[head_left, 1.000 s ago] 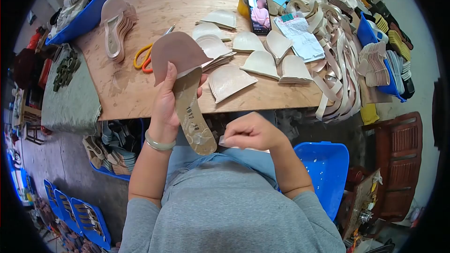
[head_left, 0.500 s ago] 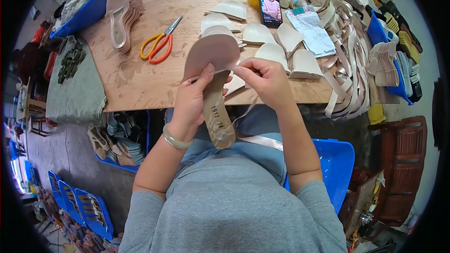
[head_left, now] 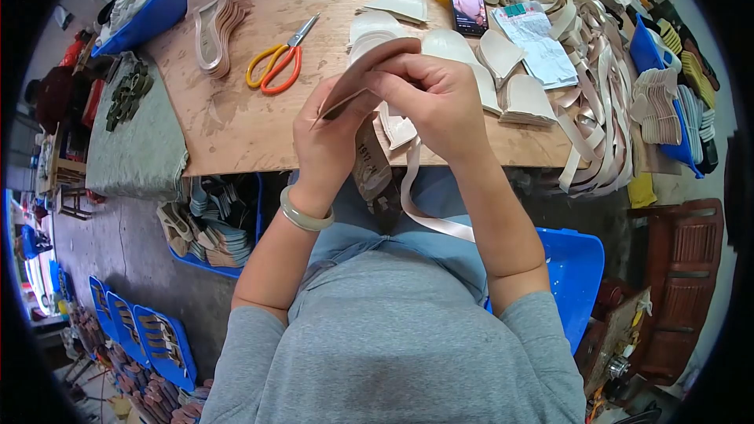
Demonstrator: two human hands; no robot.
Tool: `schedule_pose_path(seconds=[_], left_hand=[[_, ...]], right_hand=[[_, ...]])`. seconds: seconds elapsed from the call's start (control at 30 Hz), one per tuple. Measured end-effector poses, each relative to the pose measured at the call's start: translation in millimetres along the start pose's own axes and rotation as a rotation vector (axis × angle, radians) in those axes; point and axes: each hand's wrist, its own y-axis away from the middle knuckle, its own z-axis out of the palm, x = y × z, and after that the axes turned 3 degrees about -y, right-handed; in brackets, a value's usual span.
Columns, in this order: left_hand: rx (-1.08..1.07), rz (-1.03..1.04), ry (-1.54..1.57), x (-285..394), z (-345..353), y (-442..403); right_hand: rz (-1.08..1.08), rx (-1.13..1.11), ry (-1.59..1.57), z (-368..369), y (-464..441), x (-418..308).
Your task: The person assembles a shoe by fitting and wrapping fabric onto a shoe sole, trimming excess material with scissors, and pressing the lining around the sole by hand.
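My left hand (head_left: 331, 129) is closed on a shoe sole piece, its pinkish toe cover (head_left: 367, 72) tilted up and its brown, number-printed insole (head_left: 371, 165) hanging below. My right hand (head_left: 440, 106) pinches the right side of the toe cover, thumb against its underside. A pale ribbon (head_left: 410, 196) hangs below my right hand and curves across my lap. Behind the hands lie stacks of pale toe-shaped pieces (head_left: 526, 100) on the wooden table (head_left: 236, 126). Orange-and-yellow scissors (head_left: 280, 61) rest to the left of them.
Stacked soles (head_left: 220, 27) stand at the table's left. A phone (head_left: 467, 1), papers (head_left: 538, 45) and a heap of ribbons (head_left: 601, 118) lie at the right. Below are a blue bin (head_left: 569, 275) at the right and a crate of soles (head_left: 212, 228) at the left.
My right hand has come up from the lap to the toe cover and pinches it. Both hands now hold the piece, which has tilted so its toe cover shows nearly edge-on.
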Motion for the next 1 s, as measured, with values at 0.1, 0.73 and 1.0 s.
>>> schedule_pose_path(seconds=[0.1, 0.73, 1.0], left_hand=[[0.009, -0.063, -0.016, 9, 0, 2], [0.022, -0.4, 0.637, 0, 0, 25], [-0.045, -0.395, 0.534, 9, 1, 27]], right_hand=[[0.002, -0.042, 0.079, 0, 0, -4], [0.104, 0.17, -0.505, -9, 35, 37], [0.041, 0.164, -0.451, -13, 36, 27]])
